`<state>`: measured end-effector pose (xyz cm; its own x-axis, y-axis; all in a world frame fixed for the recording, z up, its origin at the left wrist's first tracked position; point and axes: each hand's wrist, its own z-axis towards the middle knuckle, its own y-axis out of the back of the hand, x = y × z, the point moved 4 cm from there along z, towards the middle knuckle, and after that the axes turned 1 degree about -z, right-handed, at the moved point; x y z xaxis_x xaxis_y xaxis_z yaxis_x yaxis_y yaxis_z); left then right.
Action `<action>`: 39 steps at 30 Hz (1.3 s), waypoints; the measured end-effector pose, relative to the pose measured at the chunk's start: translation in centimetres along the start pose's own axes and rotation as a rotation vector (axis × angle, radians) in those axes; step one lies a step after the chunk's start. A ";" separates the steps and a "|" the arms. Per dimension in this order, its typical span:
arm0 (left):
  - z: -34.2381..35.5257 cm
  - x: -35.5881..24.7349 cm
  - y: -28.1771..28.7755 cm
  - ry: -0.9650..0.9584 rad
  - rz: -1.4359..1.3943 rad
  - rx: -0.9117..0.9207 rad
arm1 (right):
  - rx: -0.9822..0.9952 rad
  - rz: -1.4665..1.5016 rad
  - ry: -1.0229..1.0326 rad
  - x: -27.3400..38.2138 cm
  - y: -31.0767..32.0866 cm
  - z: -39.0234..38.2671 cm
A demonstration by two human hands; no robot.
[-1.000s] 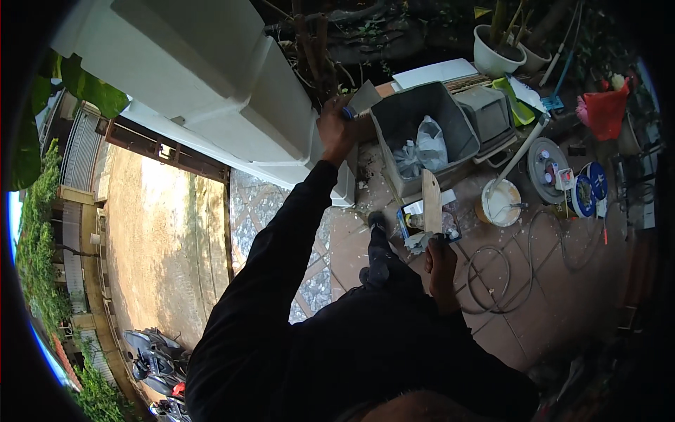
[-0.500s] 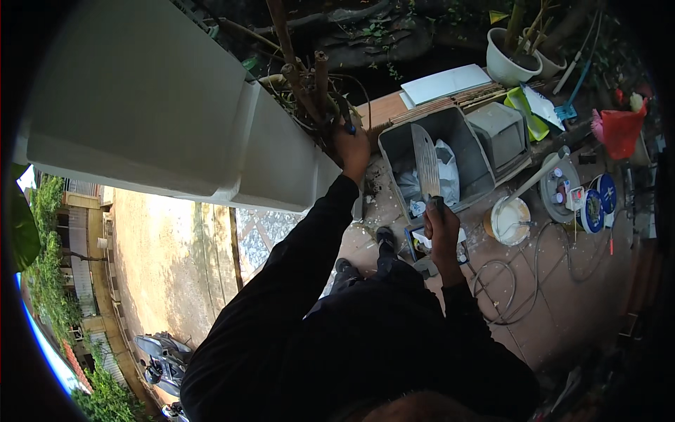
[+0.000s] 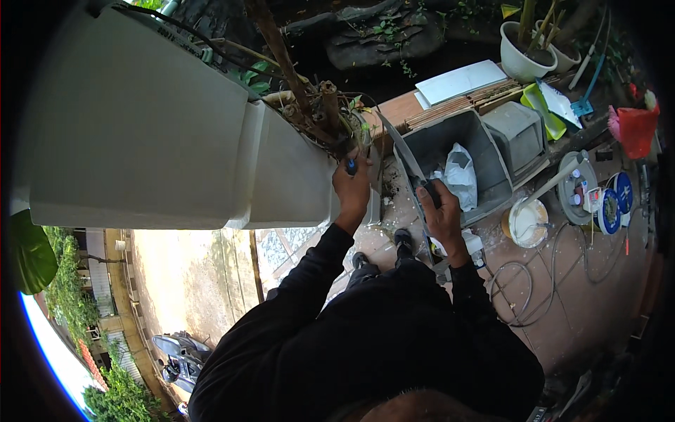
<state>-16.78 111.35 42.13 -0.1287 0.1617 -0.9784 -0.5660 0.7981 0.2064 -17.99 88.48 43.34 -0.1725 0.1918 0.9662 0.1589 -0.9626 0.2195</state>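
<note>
My left hand (image 3: 352,191) is closed round a dark tool with a blue handle end (image 3: 351,166), low against the cut woody stems (image 3: 328,105) of a potted plant; its working end is hard to make out. In my right hand (image 3: 444,214) is a long, broad-bladed knife (image 3: 405,149), gripped by its dark handle. The blade slants up and left over the edge of a grey bin (image 3: 492,151), its tip a little right of the stems. A white plastic bag (image 3: 460,176) lies inside that bin.
A large pale planter wall (image 3: 176,141) fills the upper left. White boards (image 3: 460,83) lie behind the bin. To the right are a bucket (image 3: 527,224) with a pale mix, a coiled hose (image 3: 510,285) and a red flowerpot (image 3: 636,132). A motorbike (image 3: 181,359) stands lower left.
The knife has swung left, its tip now nearer the stems. My left hand with the tool has come slightly down and nearer. The whole view has shifted a little.
</note>
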 end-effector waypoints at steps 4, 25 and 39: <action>-0.3 1.3 1.1 0.166 -0.071 0.035 | 0.090 -0.303 0.185 0.9 1.3 1.6; -4.2 3.2 -3.6 0.550 -0.818 0.005 | 0.430 -1.124 0.896 10.5 3.8 10.2; -4.1 2.0 -7.5 0.781 -1.285 0.139 | 0.556 -1.330 0.953 13.9 2.8 12.3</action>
<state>-16.16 103.34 38.71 -0.0335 -0.9735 -0.2263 -0.5535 0.2066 -0.8068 -7.95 90.80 59.04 -0.8897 0.3682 -0.2699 -0.3038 -0.0360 0.9521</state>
